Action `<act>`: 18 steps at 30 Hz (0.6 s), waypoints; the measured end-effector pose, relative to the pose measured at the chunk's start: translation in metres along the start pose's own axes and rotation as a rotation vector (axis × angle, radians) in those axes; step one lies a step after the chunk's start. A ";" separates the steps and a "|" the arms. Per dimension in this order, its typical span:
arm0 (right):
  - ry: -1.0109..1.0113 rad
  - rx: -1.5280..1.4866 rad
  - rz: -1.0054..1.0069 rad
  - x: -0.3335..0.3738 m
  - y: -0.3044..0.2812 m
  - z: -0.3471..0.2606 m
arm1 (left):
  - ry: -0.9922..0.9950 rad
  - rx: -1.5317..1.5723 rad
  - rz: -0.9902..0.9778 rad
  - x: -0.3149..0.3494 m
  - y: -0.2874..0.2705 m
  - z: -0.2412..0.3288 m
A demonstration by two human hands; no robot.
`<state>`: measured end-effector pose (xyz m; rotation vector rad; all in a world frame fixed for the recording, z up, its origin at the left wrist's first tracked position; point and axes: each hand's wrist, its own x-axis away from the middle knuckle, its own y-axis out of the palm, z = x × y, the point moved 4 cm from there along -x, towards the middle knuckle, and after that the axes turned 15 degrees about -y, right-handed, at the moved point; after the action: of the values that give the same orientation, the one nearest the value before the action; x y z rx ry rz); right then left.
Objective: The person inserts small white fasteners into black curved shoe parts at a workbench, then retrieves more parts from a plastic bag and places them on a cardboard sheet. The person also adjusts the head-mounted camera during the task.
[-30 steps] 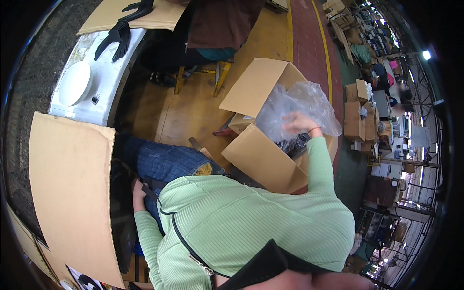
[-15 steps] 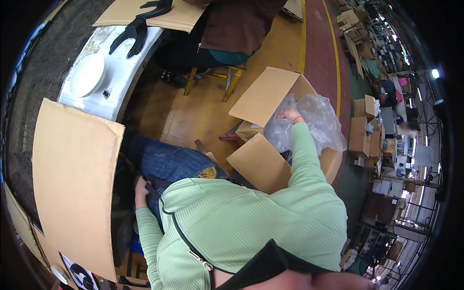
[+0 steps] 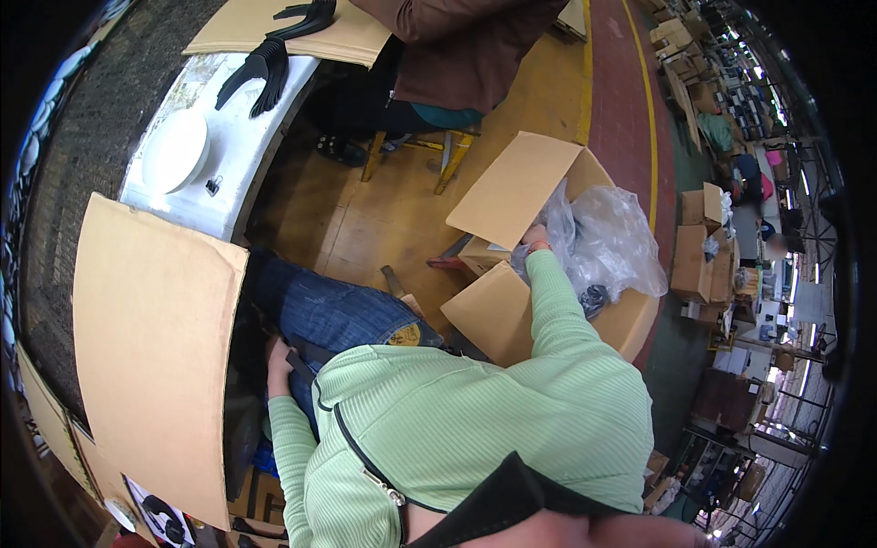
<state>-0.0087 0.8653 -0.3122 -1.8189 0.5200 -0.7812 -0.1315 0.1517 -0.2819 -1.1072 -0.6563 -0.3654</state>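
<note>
My right hand reaches into an open cardboard box on my right, with its fingers hidden behind a raised flap. Beside that wrist bulges a clear plastic bag lining the box. Something dark shows under the plastic near my forearm. Low at my left side, my left hand rests by my thigh in blue jeans, next to a dark strap. Its fingers are mostly out of sight, so I cannot tell whether they grip anything.
A large cardboard sheet covers the worktable at my left. Beyond it are a white round dish, a black binder clip and several stacked black curved parts. A co-worker in a brown jacket sits ahead by a yellow stool.
My right hand has moved left and deeper, from on top of the plastic to behind the flap. The plastic has shifted, showing the dark thing. My left hand stays by my thigh.
</note>
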 end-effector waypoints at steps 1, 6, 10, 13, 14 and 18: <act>0.079 0.039 -0.014 -0.006 0.017 0.009 | -0.036 0.004 -0.029 -0.002 0.002 -0.003; -0.097 -0.207 0.134 -0.043 0.058 0.036 | -0.058 -0.033 -0.047 -0.001 0.002 -0.003; -0.202 -0.311 0.156 -0.049 0.052 0.029 | -0.027 -0.022 -0.028 0.006 -0.007 0.009; -0.149 -0.137 0.053 -0.028 0.042 0.019 | -0.049 -0.023 -0.011 0.010 -0.012 0.015; -0.145 -0.078 0.022 -0.021 0.038 0.016 | -0.061 -0.012 -0.023 0.011 -0.013 0.016; -0.188 0.075 -0.086 -0.005 0.024 -0.002 | -0.054 -0.029 0.020 0.013 -0.013 0.015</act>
<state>-0.0135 0.8583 -0.3348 -1.8323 0.2880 -0.6698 -0.1342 0.1609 -0.2601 -1.1535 -0.6893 -0.3292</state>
